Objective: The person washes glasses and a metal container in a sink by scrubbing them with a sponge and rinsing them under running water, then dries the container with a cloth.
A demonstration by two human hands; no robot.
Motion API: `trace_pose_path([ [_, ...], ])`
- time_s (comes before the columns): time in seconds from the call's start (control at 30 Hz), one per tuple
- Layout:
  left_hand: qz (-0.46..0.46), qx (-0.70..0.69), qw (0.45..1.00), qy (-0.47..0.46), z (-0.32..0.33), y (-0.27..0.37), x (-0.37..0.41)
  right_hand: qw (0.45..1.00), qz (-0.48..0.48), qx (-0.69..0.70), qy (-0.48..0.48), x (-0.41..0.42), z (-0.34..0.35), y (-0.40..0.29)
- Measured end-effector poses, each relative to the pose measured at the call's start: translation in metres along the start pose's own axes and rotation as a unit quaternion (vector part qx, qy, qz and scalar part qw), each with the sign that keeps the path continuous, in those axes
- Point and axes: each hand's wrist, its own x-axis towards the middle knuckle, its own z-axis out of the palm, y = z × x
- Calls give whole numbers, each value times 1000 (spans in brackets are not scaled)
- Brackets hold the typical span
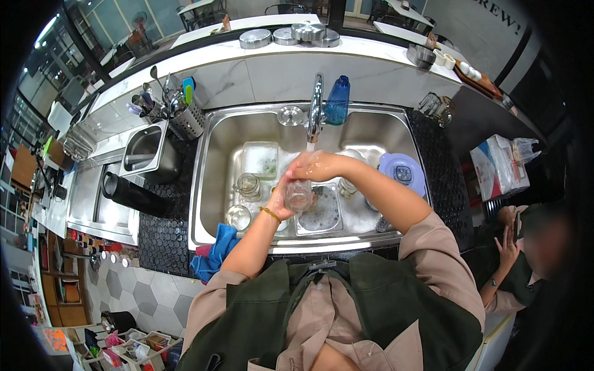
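In the stainless steel sink (274, 243), my left hand (280, 201) is closed around a clear glass jar or mug (298, 197), tilted with one end towards me. Above it, my right hand (315, 166) lies over the far end of the glass, wet with suds, under water running from the chrome faucet (316, 106). Whether its fingers grip the glass is hidden. Glass mugs (248, 186) and a clear rectangular container (260, 159) stand on the left of the basin. A square container with sudsy water (319, 208) sits beside the glass. A purple round lid (402, 172) rests at the right.
A blue bottle (337, 102) stands behind the faucet. Left are a utensil holder (186, 118), a steel bin (151, 150) and a black tumbler (134, 195). Blue cloth (216, 255) hangs at the front rim. Another person (506, 259) sits at the right, holding a phone.
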Motion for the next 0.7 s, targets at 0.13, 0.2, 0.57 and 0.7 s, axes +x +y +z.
trace_pose_path([
  [0.13,204,183,962,8,-18,-8,15,986,-13,-85,146,5,3,14],
  [0.2,300,359,877,108,-27,-9,22,961,-24,-173,216,4,3,13],
  [0.57,256,226,940,7,14,-22,-1,955,-192,-183,129,-39,-2,27],
  [0.7,23,190,981,-38,7,-20,-2,945,-163,-254,126,-67,35,28],
])
